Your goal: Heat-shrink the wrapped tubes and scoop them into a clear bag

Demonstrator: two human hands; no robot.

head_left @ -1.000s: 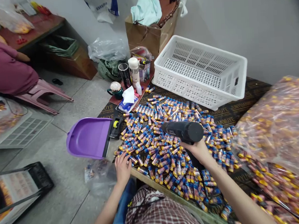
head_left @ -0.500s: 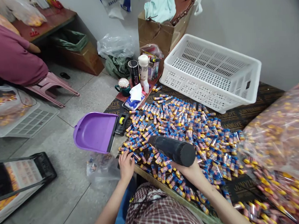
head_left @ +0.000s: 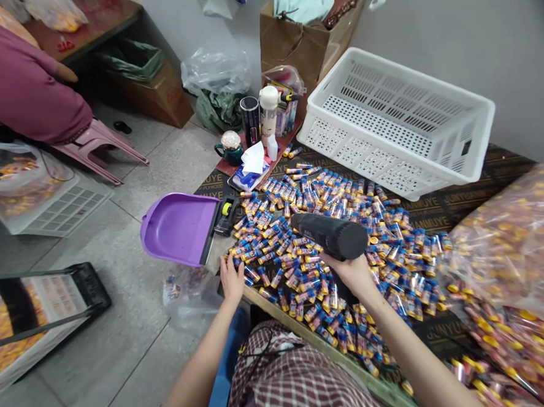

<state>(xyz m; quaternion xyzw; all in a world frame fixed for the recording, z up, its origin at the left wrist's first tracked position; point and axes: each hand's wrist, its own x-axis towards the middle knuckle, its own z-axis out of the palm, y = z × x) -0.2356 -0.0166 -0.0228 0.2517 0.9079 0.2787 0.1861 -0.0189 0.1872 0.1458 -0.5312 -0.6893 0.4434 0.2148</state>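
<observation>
My right hand (head_left: 354, 277) is closed around the grip of a black hair dryer (head_left: 329, 234), held over the bench with its narrow end pointing left. The grip is mostly hidden behind the body and my hand. Under and around it lie many small clear tubes (head_left: 299, 281) with blue and yellow ends, spread over the dark printed board. At the near left edge of the bench is my left hand (head_left: 233, 279), fingers apart, their tips at the outermost tubes. A purple dustpan (head_left: 176, 228) sits just beyond it, its straight edge toward the tubes.
A white perforated basket (head_left: 401, 128) stands at the back. To the right is a large clear bag (head_left: 523, 237) of yellow-capped tubes. A mug (head_left: 230, 149), a white bottle (head_left: 269, 114) and tissues (head_left: 253, 160) are at the back left. A seated person (head_left: 20, 77) is at far left.
The hair dryer and my right hand have moved away from me and slightly right over the tubes. My left hand stays near the bench edge. The whole view has shifted a little.
</observation>
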